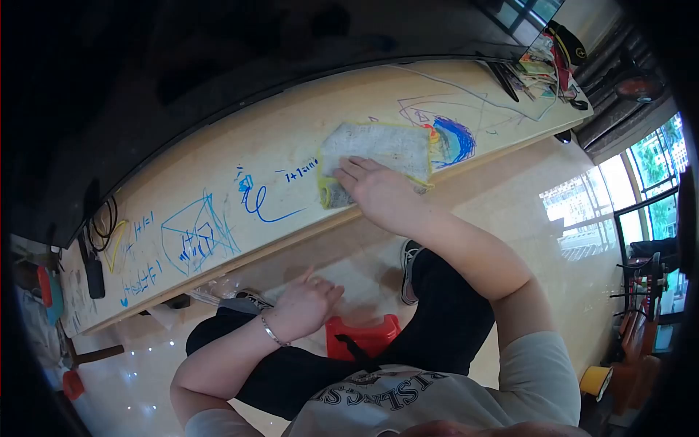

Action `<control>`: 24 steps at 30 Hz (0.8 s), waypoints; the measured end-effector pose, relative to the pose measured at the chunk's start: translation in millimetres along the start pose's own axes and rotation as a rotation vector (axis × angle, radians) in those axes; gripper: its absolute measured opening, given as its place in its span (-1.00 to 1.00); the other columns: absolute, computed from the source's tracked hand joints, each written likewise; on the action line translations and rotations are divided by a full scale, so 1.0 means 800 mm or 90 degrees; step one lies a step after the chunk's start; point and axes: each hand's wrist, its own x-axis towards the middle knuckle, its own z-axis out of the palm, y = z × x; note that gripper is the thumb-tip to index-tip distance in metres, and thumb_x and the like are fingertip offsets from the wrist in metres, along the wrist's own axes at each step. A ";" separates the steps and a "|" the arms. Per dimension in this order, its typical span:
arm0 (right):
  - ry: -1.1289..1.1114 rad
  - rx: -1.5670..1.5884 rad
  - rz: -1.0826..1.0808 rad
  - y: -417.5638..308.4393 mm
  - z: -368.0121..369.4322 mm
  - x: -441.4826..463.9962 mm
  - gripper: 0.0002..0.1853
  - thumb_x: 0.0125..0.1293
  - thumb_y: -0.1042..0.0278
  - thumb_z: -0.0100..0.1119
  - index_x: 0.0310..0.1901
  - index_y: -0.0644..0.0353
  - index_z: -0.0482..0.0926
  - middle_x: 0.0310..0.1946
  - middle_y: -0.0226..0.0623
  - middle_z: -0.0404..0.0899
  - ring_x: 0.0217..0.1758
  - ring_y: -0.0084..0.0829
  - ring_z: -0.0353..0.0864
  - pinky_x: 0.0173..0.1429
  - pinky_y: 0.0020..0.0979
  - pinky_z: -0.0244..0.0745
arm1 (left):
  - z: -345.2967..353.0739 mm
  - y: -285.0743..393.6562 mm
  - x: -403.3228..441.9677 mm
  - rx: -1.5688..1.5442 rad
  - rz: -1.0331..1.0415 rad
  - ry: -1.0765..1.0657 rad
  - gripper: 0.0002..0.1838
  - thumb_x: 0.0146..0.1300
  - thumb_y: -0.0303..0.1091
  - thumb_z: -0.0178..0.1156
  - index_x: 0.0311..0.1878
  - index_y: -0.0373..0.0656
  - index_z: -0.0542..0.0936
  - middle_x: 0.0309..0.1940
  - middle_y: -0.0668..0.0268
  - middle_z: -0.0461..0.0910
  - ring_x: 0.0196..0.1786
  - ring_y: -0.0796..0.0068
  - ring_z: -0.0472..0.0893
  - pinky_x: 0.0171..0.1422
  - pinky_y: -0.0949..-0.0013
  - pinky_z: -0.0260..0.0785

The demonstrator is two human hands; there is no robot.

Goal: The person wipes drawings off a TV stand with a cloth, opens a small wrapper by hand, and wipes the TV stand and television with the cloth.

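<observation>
A grey cloth with yellow edging (386,149) lies spread on the pale bench top (291,138). My right hand (368,186) rests flat on it, fingers stretched out and pressing on its left half. Blue marker scribbles (196,240), sums and a looping line cover the bench left of the cloth. A blue and purple drawing (455,140) shows just past the cloth's right edge. My left hand (309,302), with a bracelet at the wrist, hovers between my knees and the bench. Its fingers are loosely bent and apart, with nothing seen in them.
A large black screen (240,58) stands along the back of the bench. Papers and pens (539,73) are heaped at the far right end, with a white cable nearby. A black remote (93,269) lies at the left end. Below me is a red stool (364,335).
</observation>
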 end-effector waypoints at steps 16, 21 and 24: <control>0.131 0.077 -0.288 -0.082 0.033 -0.011 -0.59 0.19 0.32 0.03 0.08 0.20 0.54 0.17 -0.16 0.45 0.28 -0.21 0.40 0.43 -0.18 0.19 | -0.120 -0.095 0.109 -0.133 0.031 0.322 -0.60 0.31 -0.37 0.07 0.21 -0.18 0.47 0.27 0.15 0.43 0.41 0.11 0.29 0.47 0.20 0.13; 0.060 0.073 -0.293 -0.082 0.006 -0.066 -0.58 0.20 0.31 0.03 0.10 0.19 0.52 0.29 -0.11 0.37 0.38 -0.29 0.33 0.52 -0.14 0.06 | -0.107 -0.108 0.062 0.106 -0.152 0.391 -0.41 0.31 -0.16 0.12 0.35 -0.20 0.31 0.40 0.10 0.24 0.49 0.08 0.14 0.55 0.16 -0.03; 0.005 0.098 -0.306 -0.073 -0.003 -0.096 -0.59 0.19 0.30 0.05 0.09 0.18 0.53 0.30 -0.11 0.37 0.40 -0.30 0.32 0.54 -0.14 0.01 | -0.096 -0.149 -0.005 0.156 -0.282 0.415 -0.36 0.33 -0.14 0.09 0.40 -0.24 0.24 0.42 0.06 0.20 0.49 0.03 0.11 0.55 0.13 -0.05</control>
